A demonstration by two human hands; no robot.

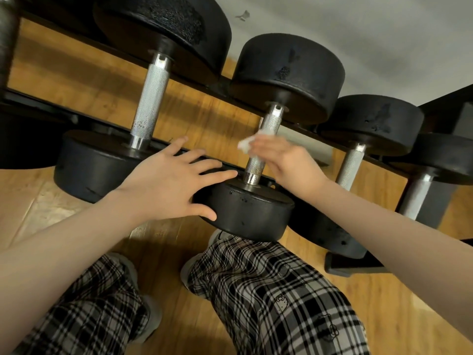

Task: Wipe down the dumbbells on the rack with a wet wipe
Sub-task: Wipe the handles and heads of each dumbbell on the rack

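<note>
The middle dumbbell (266, 149) lies across the black rack (194, 80), one black head toward twelve o'clock and the nearer head hanging over the front rail at six. The right hand (286, 162) is at the knurled steel handle, its fingers (261, 144) closed on a crumpled white wet wipe (249, 143) pressed against the bar about halfway along; motion blur hides how tightly. The left hand (169, 185) lies flat and spread, holding nothing, fingertips on the front rail and thumb against the near head's side. A larger dumbbell (151, 98) sits at ten o'clock, a smaller dumbbell (358, 149) at three. Below, plaid trousers (268, 290) stand on the wooden floor (179, 252).
</note>
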